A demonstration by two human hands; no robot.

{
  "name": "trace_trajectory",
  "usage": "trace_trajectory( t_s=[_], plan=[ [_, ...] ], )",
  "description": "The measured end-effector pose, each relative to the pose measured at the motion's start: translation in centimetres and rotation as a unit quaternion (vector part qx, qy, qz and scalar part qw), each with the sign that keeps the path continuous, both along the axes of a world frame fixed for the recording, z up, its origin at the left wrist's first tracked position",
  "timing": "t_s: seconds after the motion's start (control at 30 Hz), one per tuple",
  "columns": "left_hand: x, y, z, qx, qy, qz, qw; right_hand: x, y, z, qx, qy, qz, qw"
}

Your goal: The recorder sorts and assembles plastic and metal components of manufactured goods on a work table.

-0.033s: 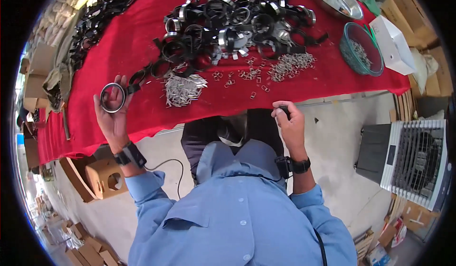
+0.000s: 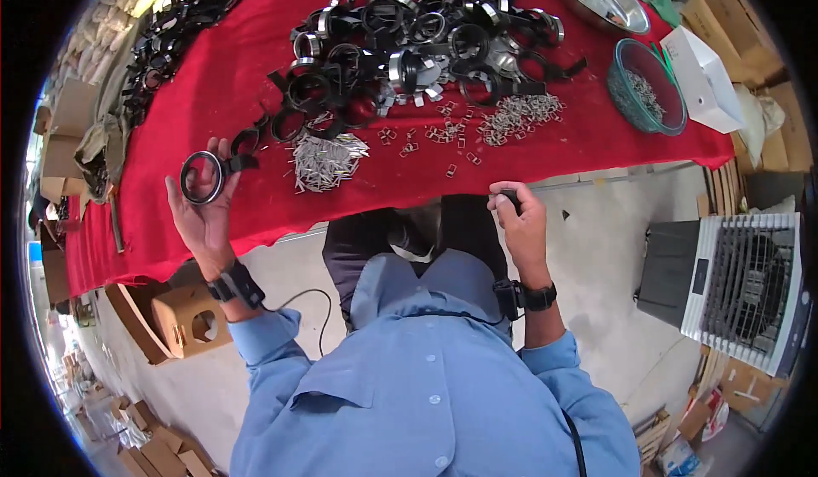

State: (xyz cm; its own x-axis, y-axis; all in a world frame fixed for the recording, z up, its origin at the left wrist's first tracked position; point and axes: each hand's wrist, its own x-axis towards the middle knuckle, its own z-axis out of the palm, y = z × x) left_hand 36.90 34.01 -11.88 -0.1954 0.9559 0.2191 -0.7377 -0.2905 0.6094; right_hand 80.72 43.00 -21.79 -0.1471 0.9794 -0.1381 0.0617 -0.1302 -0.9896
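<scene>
My left hand (image 2: 206, 230) is palm up at the left front of the red-covered table, holding a black ring clamp (image 2: 203, 201) with a shiny rim. The clamp's short black strap end (image 2: 244, 163) points right, close to another black clamp on the cloth. Off the front edge, right of my lap, my right hand (image 2: 528, 230) is closed with thumb and fingers pinching a small black piece (image 2: 511, 195). Most of that piece is hidden by the fingers. Beyond my hands lies a heap of black and silver ring clamps (image 2: 400, 68).
On the red cloth (image 2: 230, 77) are a pile of thin silver pins (image 2: 328, 162) and scattered small metal buckles (image 2: 520, 119). A green bowl (image 2: 618, 106), a steel basin (image 2: 643, 21) and a white box (image 2: 707, 85) sit at right. A grey fan unit (image 2: 741, 290) stands on the floor.
The clamp in my left hand has turned slightly, its strap end now a little lower. My right hand has barely moved.
</scene>
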Motion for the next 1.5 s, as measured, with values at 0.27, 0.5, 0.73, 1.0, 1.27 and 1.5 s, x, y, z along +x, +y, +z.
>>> trace_trajectory(
  t_s=[0.27, 0.5, 0.73, 1.0, 1.27, 1.5],
  plan=[
    [10.8, -0.8, -5.1, -0.191, 0.025, 0.174, 0.966, 0.7, 1.0, 1.1, 0.06, -0.131, -0.02, 0.989],
    [17.9, -1.2, -7.3, -0.318, -0.142, -0.007, 0.937, -2.3, 4.0, 1.6, 0.26, -0.287, 0.031, 0.921],
    [20.0, -0.4, -6.3, -0.304, -0.042, -0.032, 0.951, -3.6, 5.6, 1.2, 0.305, -0.39, 0.052, 0.867],
    [18.6, -0.7, -7.0, -0.306, 0.049, -0.026, 0.95, -3.8, 5.9, 1.4, 0.323, -0.368, 0.013, 0.872],
    [18.1, -0.8, -6.6, -0.314, 0.108, 0.025, 0.943, -7.7, 8.2, 2.9, 0.373, -0.361, 0.064, 0.852],
    [18.8, -1.1, -6.7, -0.312, 0.112, 0.029, 0.943, -11.5, 12.4, 2.8, 0.396, -0.481, 0.077, 0.778]
  ],
)
